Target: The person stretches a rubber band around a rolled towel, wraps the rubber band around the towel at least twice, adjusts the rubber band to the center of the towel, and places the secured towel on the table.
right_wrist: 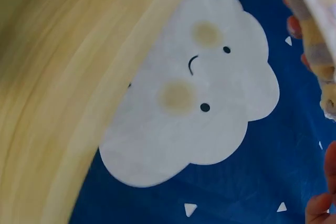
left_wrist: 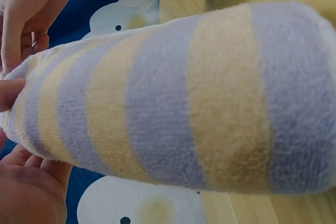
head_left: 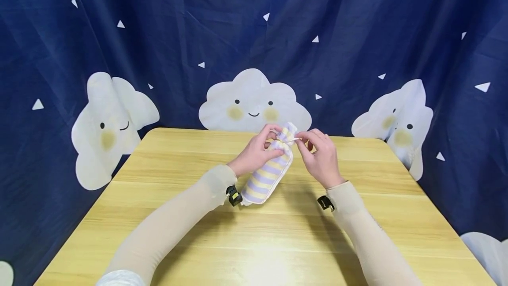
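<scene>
A towel (head_left: 265, 180) with purple and yellow stripes, plump and long, leans tilted over the table and is gathered into a narrow neck near its top. My left hand (head_left: 255, 151) grips it around that neck, thumb in front. At the neck's right side, my right hand (head_left: 319, 156) pinches a thin white strip (head_left: 295, 139) between thumb and fingertips. The striped towel (left_wrist: 157, 103) fills much of the left wrist view, with the right hand (left_wrist: 37, 9) beyond its upper edge. In the right wrist view, the right hand's fingertips (right_wrist: 320, 211) show below the towel (right_wrist: 315, 40).
The wooden table (head_left: 178, 153) has rounded far corners. Behind it hangs a dark blue curtain (head_left: 238, 21) printed with smiling white clouds and small triangles. Each wrist wears a black camera strap (head_left: 234, 195).
</scene>
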Available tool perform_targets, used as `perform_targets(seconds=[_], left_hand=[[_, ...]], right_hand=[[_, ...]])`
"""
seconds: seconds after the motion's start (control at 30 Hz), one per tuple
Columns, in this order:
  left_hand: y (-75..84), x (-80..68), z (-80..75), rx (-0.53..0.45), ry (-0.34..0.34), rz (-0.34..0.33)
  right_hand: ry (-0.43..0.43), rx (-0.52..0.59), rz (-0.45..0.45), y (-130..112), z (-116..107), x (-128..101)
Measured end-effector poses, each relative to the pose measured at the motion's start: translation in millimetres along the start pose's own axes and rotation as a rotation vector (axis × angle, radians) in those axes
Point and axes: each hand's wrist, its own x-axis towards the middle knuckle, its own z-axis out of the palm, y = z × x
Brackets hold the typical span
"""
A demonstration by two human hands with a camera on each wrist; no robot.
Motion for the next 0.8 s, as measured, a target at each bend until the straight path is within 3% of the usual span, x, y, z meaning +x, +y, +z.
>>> perform_targets(seconds=[0.17, 0.37, 0.63, 0.8], left_hand=[[2.7, -1.5, -0.5, 0.105, -0.034, 0.009], [5.0, 0.9, -1.8, 0.208, -0.047, 0.055], [3.3, 3.4, -4.4, 0.232, -0.084, 0.074], [1.7, 3.3, -5.4, 0.22, -0.108, 0.066]], right_hand=[[0.016, 0.12, 0.108, 0, 1, 1], [0.033, 0.172, 0.26, -5, 0, 4], [0.025, 0.208, 0.398, -37, -12, 16], [0.04, 0.254, 0.432, -22, -7, 11]])
